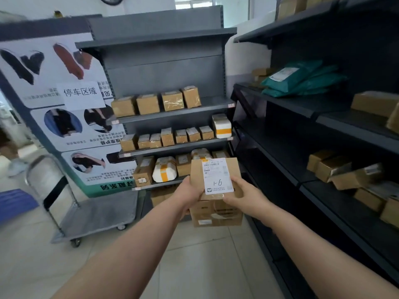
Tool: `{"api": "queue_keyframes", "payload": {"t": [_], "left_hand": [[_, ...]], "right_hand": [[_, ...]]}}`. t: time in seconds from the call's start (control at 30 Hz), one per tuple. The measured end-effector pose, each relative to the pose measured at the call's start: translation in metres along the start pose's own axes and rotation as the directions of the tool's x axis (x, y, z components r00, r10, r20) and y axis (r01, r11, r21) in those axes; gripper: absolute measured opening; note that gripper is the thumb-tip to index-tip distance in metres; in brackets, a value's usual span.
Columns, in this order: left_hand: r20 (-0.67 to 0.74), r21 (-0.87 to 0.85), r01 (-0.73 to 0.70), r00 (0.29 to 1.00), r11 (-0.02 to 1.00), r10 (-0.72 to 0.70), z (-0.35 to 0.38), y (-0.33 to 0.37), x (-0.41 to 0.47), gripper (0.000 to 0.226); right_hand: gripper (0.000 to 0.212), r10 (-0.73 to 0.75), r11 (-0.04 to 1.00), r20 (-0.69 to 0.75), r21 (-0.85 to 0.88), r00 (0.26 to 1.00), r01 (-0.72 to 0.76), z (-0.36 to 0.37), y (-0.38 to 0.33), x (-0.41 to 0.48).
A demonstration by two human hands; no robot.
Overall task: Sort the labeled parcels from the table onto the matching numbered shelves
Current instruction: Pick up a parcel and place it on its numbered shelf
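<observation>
brown cardboard parcel (216,178), white label "1-6" facing camera, long axis upright; left hand (190,189) and right hand (241,194) clamp its sides; open floor aisle below, grey metal shelf (164,83) ahead.

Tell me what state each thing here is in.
Parcel: held upright in both hands, label facing us.
Label: marked 1-6.
Left hand: grips parcel's left edge.
Right hand: grips parcel's lower right corner.
Green bags: piled flat.
Cart: parked, handle upright.
</observation>
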State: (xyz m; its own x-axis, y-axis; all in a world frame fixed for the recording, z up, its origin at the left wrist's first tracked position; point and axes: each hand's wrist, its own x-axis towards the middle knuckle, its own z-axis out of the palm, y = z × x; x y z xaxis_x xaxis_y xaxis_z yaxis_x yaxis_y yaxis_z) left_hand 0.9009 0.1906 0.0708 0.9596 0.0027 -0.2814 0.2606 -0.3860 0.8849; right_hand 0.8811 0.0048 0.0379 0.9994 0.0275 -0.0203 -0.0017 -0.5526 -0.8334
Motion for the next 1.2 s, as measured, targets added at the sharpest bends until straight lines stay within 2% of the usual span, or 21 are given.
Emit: {"api": "queue_keyframes", "payload": {"t": [0.4, 0.63, 1.07, 1.2], "left_hand": [[0.035, 0.036, -0.162, 0.986, 0.986, 0.161, -0.051, 0.077, 0.229, 0.046], [0.048, 0.023, -0.238, 0.97, 0.971, 0.237, -0.058, 0.128, 0.331, 0.048], [-0.079, 0.171, -0.368, 0.92, 0.914, 0.385, -0.044, 0.255, 0.518, 0.049], [-0.127, 0.184, -0.406, 0.894, 0.895, 0.431, -0.033, 0.299, 0.58, 0.041]], "right_hand": [[0.074, 0.019, 0.999, -0.178, -0.029, 0.984, -0.024, -0.002, -0.04, 0.225], [0.071, -0.001, 1.0, -0.29, -0.029, 0.957, -0.008, -0.015, -0.053, 0.32], [0.068, -0.174, 0.983, -0.369, -0.012, 0.913, 0.182, -0.098, -0.055, 0.544], [0.067, -0.238, 0.971, -0.371, -0.079, 0.898, 0.224, -0.136, -0.053, 0.622]]}}
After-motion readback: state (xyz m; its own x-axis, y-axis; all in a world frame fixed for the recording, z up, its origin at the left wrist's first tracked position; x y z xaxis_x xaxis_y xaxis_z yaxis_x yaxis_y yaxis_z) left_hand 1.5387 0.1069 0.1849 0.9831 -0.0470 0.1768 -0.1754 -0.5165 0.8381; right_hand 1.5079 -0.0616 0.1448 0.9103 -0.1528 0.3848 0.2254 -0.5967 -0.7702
